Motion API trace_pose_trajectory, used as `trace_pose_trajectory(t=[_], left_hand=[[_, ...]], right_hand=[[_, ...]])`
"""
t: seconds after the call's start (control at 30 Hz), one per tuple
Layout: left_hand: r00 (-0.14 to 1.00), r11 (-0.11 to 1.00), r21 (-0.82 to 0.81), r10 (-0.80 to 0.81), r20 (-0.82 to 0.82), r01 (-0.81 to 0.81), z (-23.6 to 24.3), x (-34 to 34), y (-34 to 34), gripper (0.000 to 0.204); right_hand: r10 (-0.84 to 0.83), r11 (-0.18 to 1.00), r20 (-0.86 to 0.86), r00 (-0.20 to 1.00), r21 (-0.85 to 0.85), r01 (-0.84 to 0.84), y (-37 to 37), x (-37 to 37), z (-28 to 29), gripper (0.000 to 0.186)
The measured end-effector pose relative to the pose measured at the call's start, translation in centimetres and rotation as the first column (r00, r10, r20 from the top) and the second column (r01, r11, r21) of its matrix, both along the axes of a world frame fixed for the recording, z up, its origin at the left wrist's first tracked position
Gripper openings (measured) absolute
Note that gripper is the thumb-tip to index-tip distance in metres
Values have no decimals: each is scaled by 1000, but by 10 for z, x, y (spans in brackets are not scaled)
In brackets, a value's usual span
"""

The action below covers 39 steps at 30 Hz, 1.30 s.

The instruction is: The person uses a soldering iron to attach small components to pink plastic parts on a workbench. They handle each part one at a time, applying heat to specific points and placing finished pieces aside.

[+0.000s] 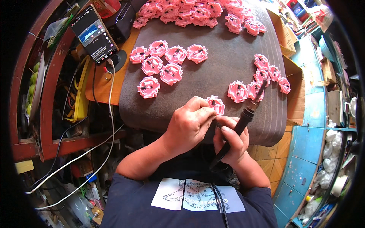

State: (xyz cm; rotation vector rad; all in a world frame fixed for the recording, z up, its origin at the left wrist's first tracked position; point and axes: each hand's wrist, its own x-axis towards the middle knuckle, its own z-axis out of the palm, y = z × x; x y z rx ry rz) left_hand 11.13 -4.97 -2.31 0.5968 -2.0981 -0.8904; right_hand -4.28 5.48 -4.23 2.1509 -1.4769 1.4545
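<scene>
My right hand (235, 143) is closed around the black handle of a soldering iron (245, 118). The iron's tip points away and to the right, over the pink parts there. My left hand (190, 121) is pinched, its thumb and finger touching the near edge of a pink plastic part (216, 105) with black pieces inside. What lies between those fingertips is hidden. The fingers of my right hand meet the left ones just below this part. A small cluster of similar pink parts (237, 92) lies to the right, and another group (171, 73) lies to the left.
A dark, worn work surface (190, 85) carries the parts, with a large pink heap (186, 13) at its far end. A phone (94, 35) stands at left with a white cable (113, 89) hanging from it. Cardboard boxes (294, 93) and blue cabinets (304, 152) border the right.
</scene>
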Motion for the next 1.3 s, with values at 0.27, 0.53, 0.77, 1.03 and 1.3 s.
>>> trace_pose_trajectory(t=[0.27, 0.53, 0.77, 1.03, 1.3], left_hand=[[999, 999, -17, 33, -13, -34, -4, 0, 0, 17], [999, 997, -72, 39, -3, -39, -4, -1, 2, 20], [999, 995, -93, 43, 12, -41, -3, -2, 3, 21], [998, 991, -116, 63, 23, -60, -6, -3, 4, 21], [998, 984, -167, 63, 7, -61, -6, -5, 4, 19]], right_hand=[[-4, 1000, 77, 997, -22, 6, -5, -1, -13, 49], [-6, 1000, 100, 995, -4, 7, -10, -1, -4, 48], [14, 999, 17, 1000, 52, -15, 31, -30, 21, 53], [2, 994, 37, 999, 111, -6, 56, -27, 40, 33], [-1, 994, 22, 1000, 108, -1, 57, -23, 39, 25]])
